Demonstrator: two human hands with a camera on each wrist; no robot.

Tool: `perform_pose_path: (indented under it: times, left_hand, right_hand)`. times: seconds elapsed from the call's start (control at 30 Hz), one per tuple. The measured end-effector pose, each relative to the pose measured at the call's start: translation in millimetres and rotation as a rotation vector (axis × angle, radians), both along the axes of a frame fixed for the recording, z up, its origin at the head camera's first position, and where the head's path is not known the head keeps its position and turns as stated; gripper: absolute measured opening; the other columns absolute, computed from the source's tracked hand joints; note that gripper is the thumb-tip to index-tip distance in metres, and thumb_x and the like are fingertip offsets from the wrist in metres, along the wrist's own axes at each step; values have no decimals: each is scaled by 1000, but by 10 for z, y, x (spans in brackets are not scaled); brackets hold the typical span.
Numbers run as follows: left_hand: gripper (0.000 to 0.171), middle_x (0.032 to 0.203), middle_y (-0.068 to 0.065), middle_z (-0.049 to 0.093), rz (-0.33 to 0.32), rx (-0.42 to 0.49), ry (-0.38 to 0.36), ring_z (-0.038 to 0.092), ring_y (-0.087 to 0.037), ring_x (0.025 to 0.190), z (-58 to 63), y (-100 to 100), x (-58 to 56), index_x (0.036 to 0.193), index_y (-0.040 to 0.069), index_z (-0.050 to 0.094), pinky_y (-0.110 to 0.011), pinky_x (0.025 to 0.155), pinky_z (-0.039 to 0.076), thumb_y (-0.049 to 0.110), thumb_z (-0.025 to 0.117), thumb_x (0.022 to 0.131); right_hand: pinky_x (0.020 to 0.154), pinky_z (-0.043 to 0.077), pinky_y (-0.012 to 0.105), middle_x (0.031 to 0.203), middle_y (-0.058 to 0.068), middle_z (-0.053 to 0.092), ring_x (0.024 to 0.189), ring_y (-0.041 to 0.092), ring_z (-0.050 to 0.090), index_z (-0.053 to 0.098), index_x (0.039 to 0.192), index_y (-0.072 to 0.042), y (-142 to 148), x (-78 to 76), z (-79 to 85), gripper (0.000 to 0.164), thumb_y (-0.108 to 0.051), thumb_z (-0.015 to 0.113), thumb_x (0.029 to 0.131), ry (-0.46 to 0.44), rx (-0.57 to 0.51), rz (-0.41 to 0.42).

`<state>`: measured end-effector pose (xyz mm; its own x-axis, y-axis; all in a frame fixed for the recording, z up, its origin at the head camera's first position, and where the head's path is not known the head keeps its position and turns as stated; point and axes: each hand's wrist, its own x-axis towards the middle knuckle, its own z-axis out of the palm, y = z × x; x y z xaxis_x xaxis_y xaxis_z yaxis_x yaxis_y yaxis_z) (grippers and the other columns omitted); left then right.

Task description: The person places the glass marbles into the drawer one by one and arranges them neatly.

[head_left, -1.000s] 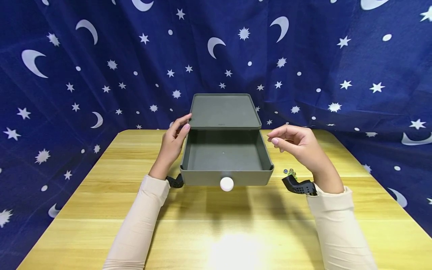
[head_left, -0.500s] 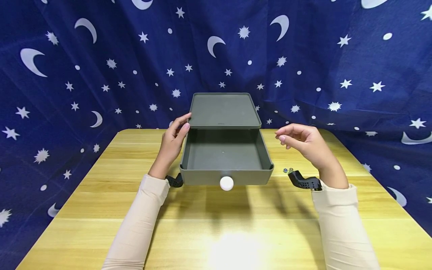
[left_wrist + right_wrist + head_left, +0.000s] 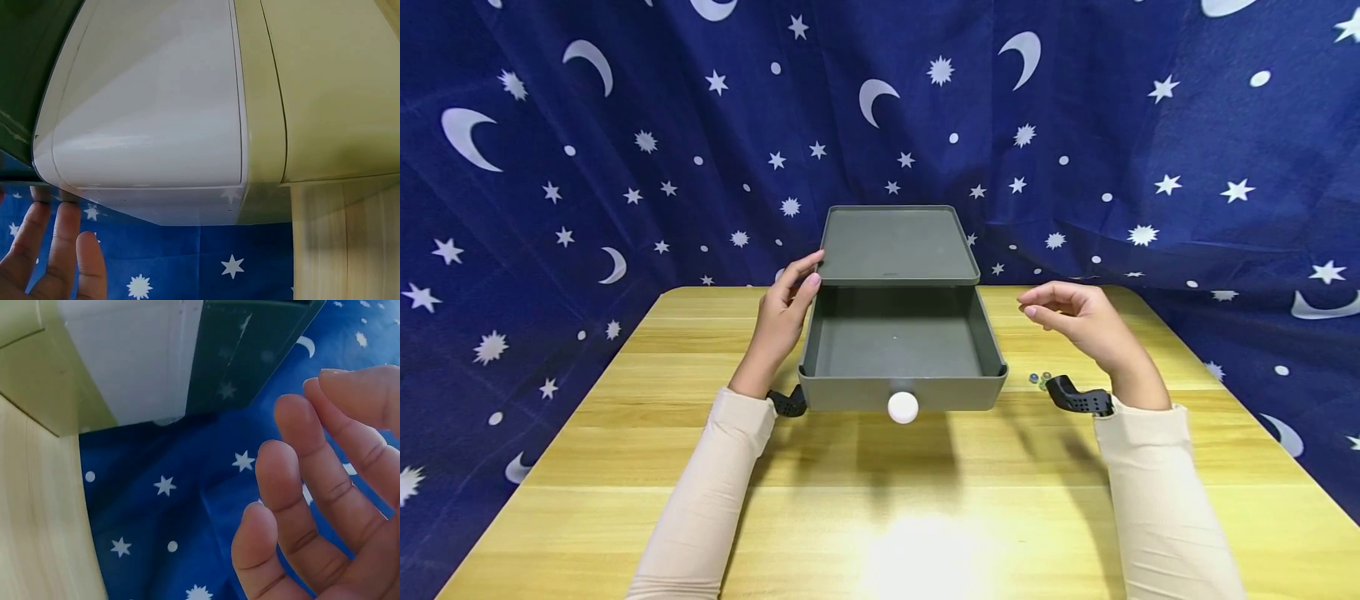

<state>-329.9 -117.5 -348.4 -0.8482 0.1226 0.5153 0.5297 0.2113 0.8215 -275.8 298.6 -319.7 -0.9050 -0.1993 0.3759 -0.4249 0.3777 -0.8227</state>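
A stacked drawer unit stands on the table, its dark grey top [image 3: 895, 243] at the upper level. The top drawer [image 3: 902, 393] is pulled out towards me and has a round white knob [image 3: 903, 407]. Inside it I see only bare floor with a tiny pale speck. My left hand [image 3: 782, 321] rests against the unit's left side, fingers extended along the top edge. To the right of the drawer, apart from it, my right hand [image 3: 1082, 325] hovers with fingers loosely bent, thumb near the index fingertip. Nothing shows between them in the right wrist view.
A few small glass marbles [image 3: 1034, 378] lie on the wooden table [image 3: 700, 483], right of the drawer and partly behind the black right wrist mount [image 3: 1075, 398]. White and yellow-green tiers [image 3: 150, 106] make up the lower unit. A blue star-patterned curtain [image 3: 700, 125] hangs behind.
My right hand has drawn away to the right from the drawer's side, then nearly stopped. The left hand and the pulled-out drawer stay in place.
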Motion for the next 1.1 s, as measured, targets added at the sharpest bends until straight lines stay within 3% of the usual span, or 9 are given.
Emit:
perform_pose_path:
  times: [0.47, 1.1]
  left_hand:
    - [44, 154, -15, 57, 3, -7, 4, 55, -27, 135, -10, 3, -8, 156, 9, 59, -34, 103, 46, 21, 53, 113]
    - [44, 153, -16, 57, 3, -3, 4, 55, -27, 134, -4, 3, 6, 156, 9, 58, -32, 103, 46, 20, 53, 113]
  right_hand:
    - [78, 53, 17, 102, -17, 77, 89, 1, 70, 80, 105, -29, 165, -65, -139, 36, 5, 70, 100, -58, -17, 14]
    - [81, 53, 16, 103, -18, 76, 88, 2, 69, 80, 107, -19, 307, -133, -293, 24, 3, 72, 99, -93, 53, 1]
